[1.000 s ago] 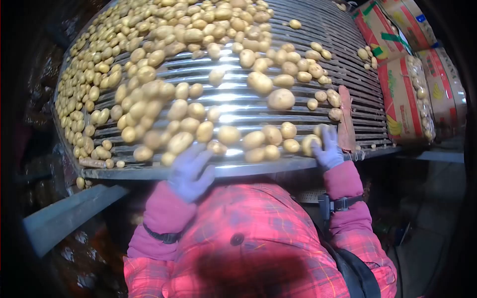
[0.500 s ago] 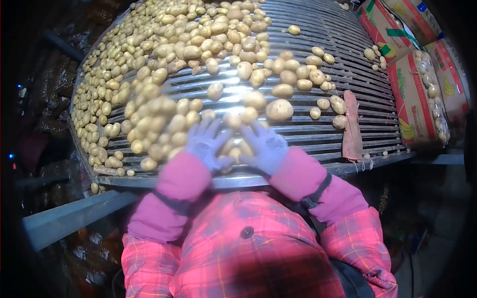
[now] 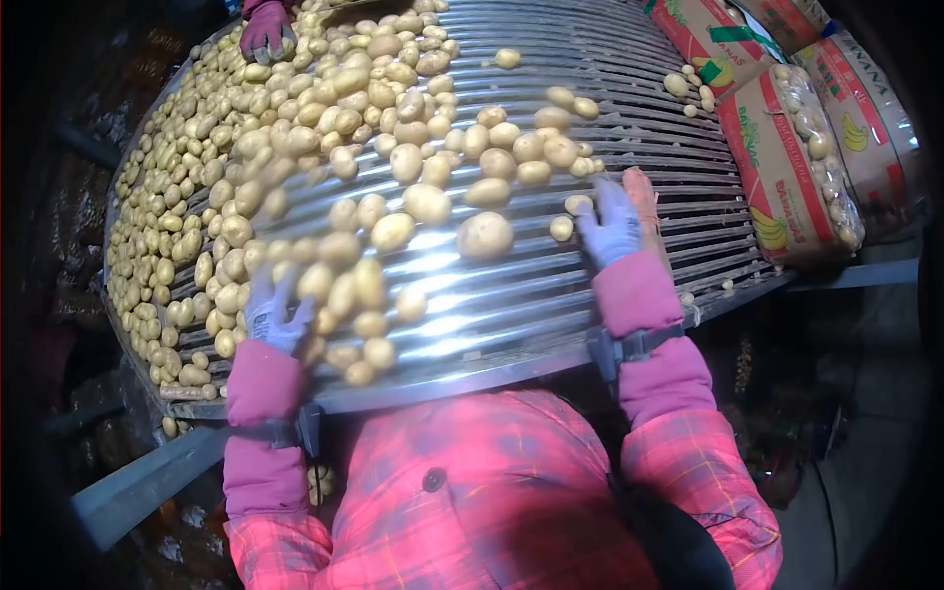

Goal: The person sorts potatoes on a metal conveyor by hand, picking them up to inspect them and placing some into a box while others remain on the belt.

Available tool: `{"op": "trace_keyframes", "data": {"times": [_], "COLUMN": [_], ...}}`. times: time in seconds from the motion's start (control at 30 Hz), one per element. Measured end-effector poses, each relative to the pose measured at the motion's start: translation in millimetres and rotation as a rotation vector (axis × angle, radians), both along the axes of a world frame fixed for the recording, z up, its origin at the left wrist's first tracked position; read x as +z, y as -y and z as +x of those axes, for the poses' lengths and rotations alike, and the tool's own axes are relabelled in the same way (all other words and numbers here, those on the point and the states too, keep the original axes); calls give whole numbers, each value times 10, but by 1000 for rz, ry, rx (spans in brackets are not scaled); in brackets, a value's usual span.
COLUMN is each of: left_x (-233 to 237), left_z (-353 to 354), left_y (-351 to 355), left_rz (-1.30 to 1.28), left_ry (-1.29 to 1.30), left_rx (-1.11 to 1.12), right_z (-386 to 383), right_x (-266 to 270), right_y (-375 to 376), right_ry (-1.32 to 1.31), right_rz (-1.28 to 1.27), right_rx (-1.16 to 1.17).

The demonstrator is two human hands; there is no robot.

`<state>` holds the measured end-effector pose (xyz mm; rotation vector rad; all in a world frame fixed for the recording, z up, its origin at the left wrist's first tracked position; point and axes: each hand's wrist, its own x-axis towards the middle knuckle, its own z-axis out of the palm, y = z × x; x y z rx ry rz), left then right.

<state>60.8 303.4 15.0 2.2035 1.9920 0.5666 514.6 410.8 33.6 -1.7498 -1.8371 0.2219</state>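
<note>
My left hand (image 3: 277,313), in a pale purple glove, is at the front left of the slatted metal table (image 3: 472,344). Its fingers are spread against a loose cluster of potatoes (image 3: 341,297), some of them blurred. Farther right, my right hand (image 3: 612,226) reaches forward with fingers apart and nothing visibly gripped. Two small potatoes (image 3: 561,228) lie just left of its fingers. Beside that hand, partly behind it, is a reddish strip (image 3: 649,218) lying across the slats. A large potato (image 3: 485,236) rests between my hands.
A dense spread of potatoes (image 3: 167,236) covers the table's left and back. At the back left is another person's gloved hand (image 3: 266,35). Banana cartons (image 3: 787,167) with bagged potatoes stand along the right edge. A metal bar (image 3: 147,482) juts out at the front left.
My hands have moved apart from the middle front, the left one leftward and the right one to the reddish strip. The view has shifted, and another person's hand now shows at the back.
</note>
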Motion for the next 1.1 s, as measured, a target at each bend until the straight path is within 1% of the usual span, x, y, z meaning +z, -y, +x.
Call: {"op": "trace_keyframes", "data": {"times": [0.03, 0.07, 0.1, 0.13, 0.17, 0.2, 0.23, 0.27, 0.3, 0.37, 0.4, 0.43, 0.47, 0.5, 0.53, 0.57, 0.63, 0.67, 0.7, 0.73, 0.77, 0.8, 0.83, 0.9, 0.93, 0.97, 1.0, 1.03, 1.07, 1.1], "left_x": [-19, -33, -45, -33, -1, 65, 58, 70, 89, 207, 326, 389, 273, 390, 558, 659, 561, 382, 239, 277, 308, 206, 136, 185, 245, 238, 234, 222, 209, 169], "left_z": [57, 92, 106, 111, 151, 189, 203, 201, 183, 198, 270, 338, 385, 478, 582, 680, 800, 850, 890, 958, 988, 958, 921, 902, 877, 874, 886, 869, 853, 774], "left_y": [-15, -26, -52, -56, -67, -75, -46, -36, -43, -33, -12, 6, 20, 66, 134, 164, 209, 194, 155, 117, 91, 81, 105, 81, 77, 85, 109, 117, 125, 155], "left_rz": [53, 109, 94, 84, 74, 38, 62, 81, 100, 66, 101, 133, 73, 72, -186, -443, -562, -649, -724, -733, -745, -710, -686, -655, -686, -681, -600, -560, -526, -579], "left_ry": [-42, -92, -85, -100, -108, 24, 13, -14, -42, -39, -68, -98, 267, 265, 726, 1187, 1800, 2143, 2486, 2533, 2580, 2583, 2594, 2725, 2718, 2726, 2467, 2338, 2207, 2178], "left_rx": [7, 23, 33, 42, 49, 45, 56, 31, 5, 31, -38, -106, 107, 119, 169, 211, 65, 34, -8, -35, -63, 36, 54, 154, 194, 185, 267, 283, 305, 315], "right_z": [84, 91, -21, -161, -316, -448, -555, -638, -733, -902, -961, -1014, -1073, -1131, -1156, -1204, -1319, -1435, -1525, -1609, -1678, -1692, -1664, -1669, -1742, -1773, -1837, -1884, -1879, -1851], "right_x": [-18, -37, -11, 7, 61, 119, 172, 210, 207, 226, 178, 148, 117, 106, 145, 144, 113, 93, 185, 372, 450, 262, 102, 43, -6, -72, -70, -62, -100, -88], "right_y": [19, 21, 23, 83, 124, 138, 138, 140, 191, 268, 210, 139, 75, 47, 32, 0, -39, -33, -57, -122, -199, -301, -321, -310, -285, -298, -296, -310, -380, -428], "right_ry": [-10, -41, -75, -15, -31, -106, -179, -111, -118, 420, 499, 501, 471, 439, 342, 346, -519, -483, -487, -471, -455, -443, -442, 393, 407, 483, 533, 583, 571, 582], "right_rz": [-7, -139, -268, -181, -184, -144, -102, -118, -119, 42, 51, 59, -53, -167, -267, -260, -701, -629, -644, -545, -449, -262, -275, 103, 160, 179, 131, 85, 50, 58], "right_rx": [2, 68, 144, 329, 344, 384, 423, 559, 574, 762, 780, 794, 740, 683, 619, 632, 728, 773, 797, 710, 619, 628, 646, 788, 792, 786, 746, 696, 726, 715]}}
